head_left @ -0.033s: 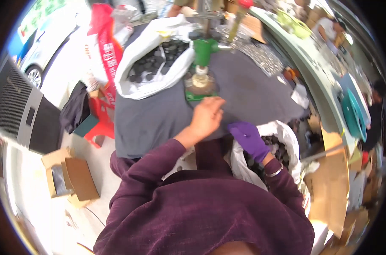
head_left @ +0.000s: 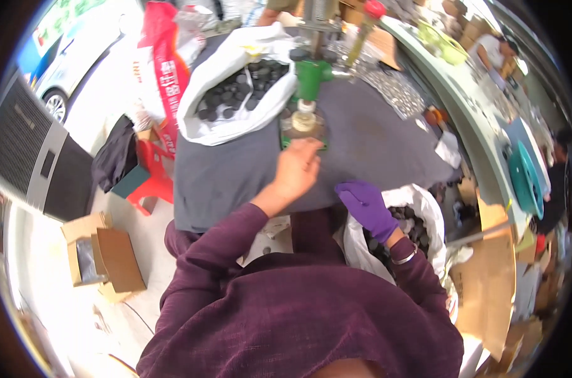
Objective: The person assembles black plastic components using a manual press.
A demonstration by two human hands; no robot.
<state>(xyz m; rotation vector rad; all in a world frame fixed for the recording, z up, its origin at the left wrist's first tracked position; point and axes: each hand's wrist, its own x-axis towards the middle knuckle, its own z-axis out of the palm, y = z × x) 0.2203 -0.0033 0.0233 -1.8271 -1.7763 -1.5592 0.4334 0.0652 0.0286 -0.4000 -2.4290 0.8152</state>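
Purple fabric gloves the right hand (head_left: 366, 209), half-curled over the near-right white sack (head_left: 355, 247) of dark pieces (head_left: 418, 237). Farther off, the bare left hand (head_left: 297, 169) bends its fingers at the green press (head_left: 309, 80); I cannot tell whether either hand holds anything. Left of the press, an open white bag (head_left: 198, 131) contains black discs (head_left: 235, 96), with a lettered red-and-white bag (head_left: 157, 38) beyond.

The press (head_left: 309, 77) is green, its lower collar (head_left: 303, 121) cream and the round knob (head_left: 375, 8) red, against a plain dark grey cloth (head_left: 223, 176); the bag (head_left: 201, 129) is white, its small pieces (head_left: 239, 91) black. The glove (head_left: 366, 209) is solid purple, the garment (head_left: 311, 302) plum with faint lighter streaks. Also shown: a red sack (head_left: 157, 31) with white print, red stool (head_left: 159, 188), teal basin (head_left: 525, 179), yellow-green basket (head_left: 448, 49), brown carton (head_left: 119, 258) and dark grey appliance (head_left: 21, 126) with closely ruled lines.
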